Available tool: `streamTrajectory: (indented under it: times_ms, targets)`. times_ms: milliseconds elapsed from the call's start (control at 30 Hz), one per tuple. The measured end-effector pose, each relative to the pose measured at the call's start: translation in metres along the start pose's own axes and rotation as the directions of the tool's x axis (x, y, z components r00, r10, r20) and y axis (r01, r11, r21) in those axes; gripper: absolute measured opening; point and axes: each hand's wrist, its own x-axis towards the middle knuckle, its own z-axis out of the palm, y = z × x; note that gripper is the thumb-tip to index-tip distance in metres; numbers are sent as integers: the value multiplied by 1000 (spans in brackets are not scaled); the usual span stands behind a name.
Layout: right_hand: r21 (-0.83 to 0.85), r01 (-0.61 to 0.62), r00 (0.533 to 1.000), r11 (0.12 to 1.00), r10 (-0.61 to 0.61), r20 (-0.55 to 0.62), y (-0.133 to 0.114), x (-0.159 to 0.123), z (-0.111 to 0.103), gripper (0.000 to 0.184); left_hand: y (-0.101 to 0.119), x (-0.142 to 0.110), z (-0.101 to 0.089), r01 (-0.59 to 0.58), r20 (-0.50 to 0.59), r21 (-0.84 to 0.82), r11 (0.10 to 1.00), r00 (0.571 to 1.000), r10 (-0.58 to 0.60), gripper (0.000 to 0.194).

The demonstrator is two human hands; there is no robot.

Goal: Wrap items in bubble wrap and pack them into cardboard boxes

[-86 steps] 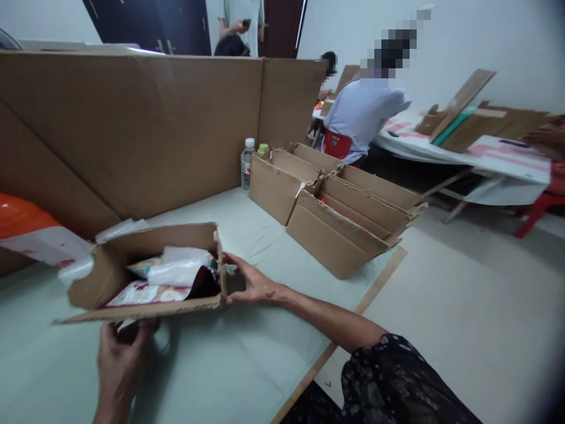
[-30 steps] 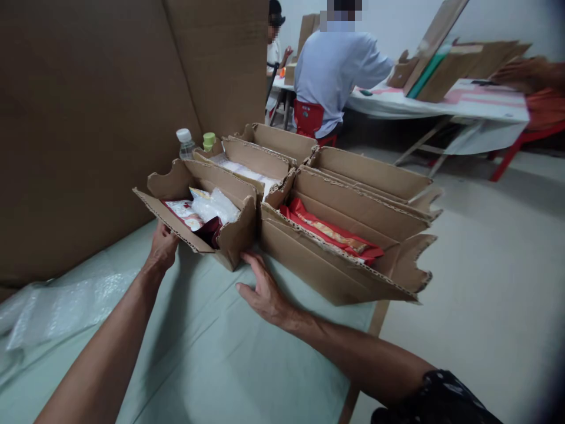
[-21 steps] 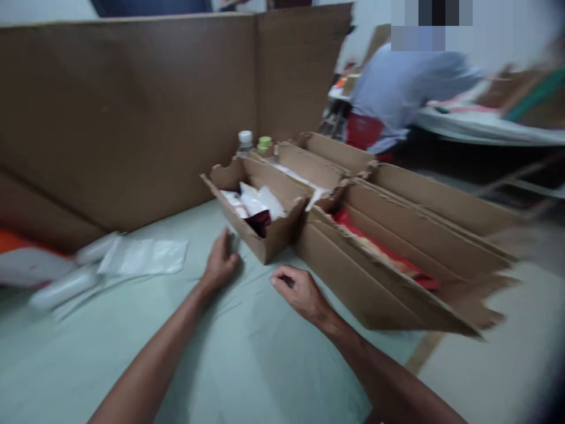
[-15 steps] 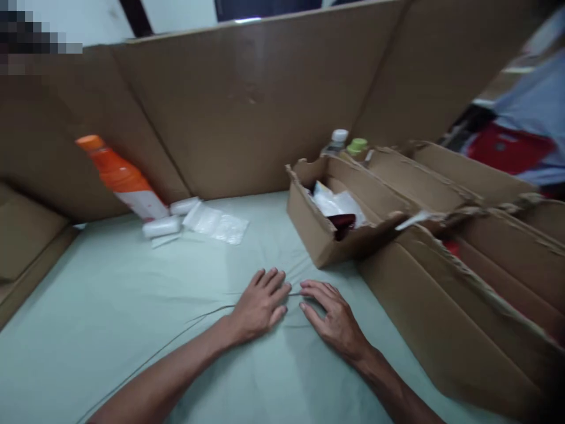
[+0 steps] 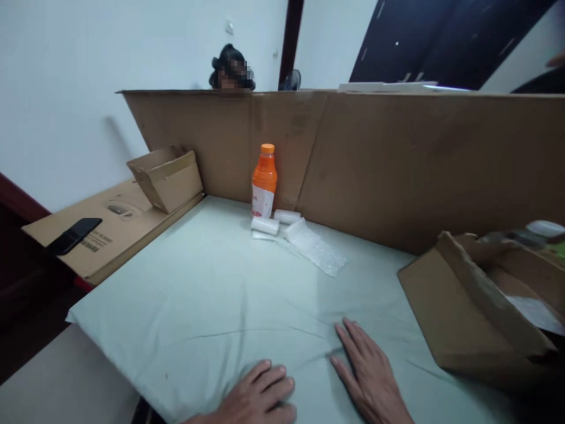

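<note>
My left hand (image 5: 262, 394) rests palm down near the front edge of the view, fingers apart and nothing in them. To its right my right hand (image 5: 366, 371) lies on the pale green cloth (image 5: 198, 294), its fingers stretched out and also without anything in them. Beyond both hands an orange bottle (image 5: 265, 179) with a white label stands upright against the cardboard wall. At its foot are a white roll (image 5: 265, 225), a second white roll (image 5: 286, 217) and a flat strip of clear plastic (image 5: 315, 247).
An open cardboard box (image 5: 459, 300) at the right holds white plastic; bottle caps show behind it. A small open box (image 5: 165, 179) and a black phone (image 5: 75, 235) sit on a flat carton (image 5: 110, 235) at the left. Behind the cardboard wall (image 5: 441, 171) a person's head shows.
My view has swung to the left, so the left carton and phone now show and most right-hand boxes are gone. My hands appear lower in view, farther apart, both still open.
</note>
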Motion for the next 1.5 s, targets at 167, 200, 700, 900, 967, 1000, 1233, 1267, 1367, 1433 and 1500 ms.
streamTrajectory:
  times_ms: [167, 200, 700, 900, 967, 1000, 1233, 1267, 1367, 1433, 1500]
  targets:
    - [178, 149, 949, 973, -191, 251, -93, 112, 25, 60, -71, -17, -56, 223, -108, -165, 961, 964, -243, 31]
    - [229, 165, 926, 959, -230, 298, -115, 134, 29, 62, -97, -19, -74, 364, -173, -156, 918, 905, -388, 30]
    - [594, 250, 787, 765, -518, 336, -222, 215, 48, 61, -432, -1, -278, 914, -608, -197, 355, 171, -775, 40]
    - [646, 231, 825, 728, -499, 267, -220, 216, 48, 52, -402, -7, -283, 892, -547, -215, 398, 228, -806, 48]
    - [644, 241, 838, 726, -491, 239, -222, 215, 50, 47, -372, -18, -279, 873, -540, -222, 435, 261, -800, 51]
    - [640, 250, 842, 727, -490, 227, -222, 215, 51, 45, -354, -24, -275, 862, -539, -228, 452, 275, -796, 50]
    - [586, 389, 798, 711, -578, 170, -226, 209, 43, 39, -212, -77, -238, 760, -440, -404, 509, 326, -837, 47]
    - [580, 416, 780, 701, -603, 168, -227, 204, 39, 39, -192, -83, -235, 752, -423, -429, 501, 322, -847, 44]
    - [576, 493, 707, 652, -686, 172, -224, 180, 23, 37, -141, -94, -231, 733, -384, -474, 488, 326, -864, 32]
    - [600, 497, 672, 627, -716, 191, -213, 160, 10, 32, -117, -100, -230, 730, -395, -493, 474, 298, -869, 22]
    - [638, 418, 702, 646, -676, 225, -195, 142, -2, 25, -104, -109, -226, 698, -424, -568, 436, 205, -882, 33]
